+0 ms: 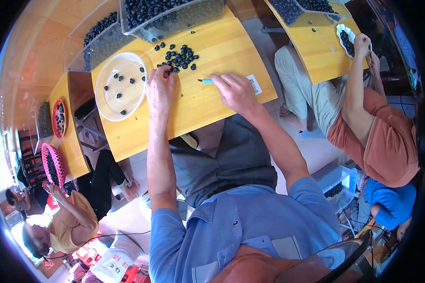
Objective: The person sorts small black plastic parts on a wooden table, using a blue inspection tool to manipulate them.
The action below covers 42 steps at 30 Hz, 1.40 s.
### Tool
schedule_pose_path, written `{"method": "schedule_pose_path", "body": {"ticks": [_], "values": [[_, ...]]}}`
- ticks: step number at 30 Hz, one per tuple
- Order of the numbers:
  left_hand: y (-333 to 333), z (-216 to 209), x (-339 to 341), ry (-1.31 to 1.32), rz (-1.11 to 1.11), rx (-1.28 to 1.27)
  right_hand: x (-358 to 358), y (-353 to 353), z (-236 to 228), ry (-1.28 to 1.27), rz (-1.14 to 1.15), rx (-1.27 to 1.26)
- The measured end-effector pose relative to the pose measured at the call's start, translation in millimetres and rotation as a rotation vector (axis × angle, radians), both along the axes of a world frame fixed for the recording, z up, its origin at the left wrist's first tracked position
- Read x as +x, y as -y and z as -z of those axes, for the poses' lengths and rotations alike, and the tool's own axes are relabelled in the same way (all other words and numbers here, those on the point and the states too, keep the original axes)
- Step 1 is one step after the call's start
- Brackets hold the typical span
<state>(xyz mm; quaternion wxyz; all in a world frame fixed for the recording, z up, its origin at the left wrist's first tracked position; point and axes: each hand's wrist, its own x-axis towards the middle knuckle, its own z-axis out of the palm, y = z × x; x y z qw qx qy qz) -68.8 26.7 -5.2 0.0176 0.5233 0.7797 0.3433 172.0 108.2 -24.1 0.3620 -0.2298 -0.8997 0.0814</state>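
Observation:
My left hand (159, 92) is at the near left edge of a loose pile of small dark-blue balls (183, 57) that look like blueberries. Its thumb and fingertips pinch one blueberry (167, 71), mostly covered by the fingers. To the right, my right hand (234, 90) grips a slim teal-handled knife (207, 81), its short dark tip pointing left toward the pile, apart from the berries. Beside my left hand lies a round, clear shallow dish (109, 107) with several blueberries spread over it.
Clear bins (174, 23) full of blueberries stand at the table's far side. Small dark crumbs dot the yellow table (208, 108); a white label (254, 85) lies on its right. Co-workers sit at tables on both sides, one by a pink basket (54, 165), another by a white dish (345, 40).

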Motion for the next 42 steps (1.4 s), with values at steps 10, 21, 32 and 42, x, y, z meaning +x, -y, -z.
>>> {"method": "schedule_pose_path", "body": {"ticks": [10,21,32,42], "values": [[0.3,-3.1,12.0,-0.005,0.075,-0.114,0.8,-0.1,-0.2,-0.014,-0.003,0.015],[21.2,1.4,35.4,0.831,-0.084,0.156,-1.6,1.4,-2.4,-0.022,-0.009,0.017],[30.3,5.5,63.9,0.943,-0.098,0.251,1.4,1.0,-0.7,-0.028,0.011,0.046],[33.0,18.8,70.4,0.999,-0.041,0.226,1.3,1.6,-1.8,-0.022,-0.038,0.052]]}}
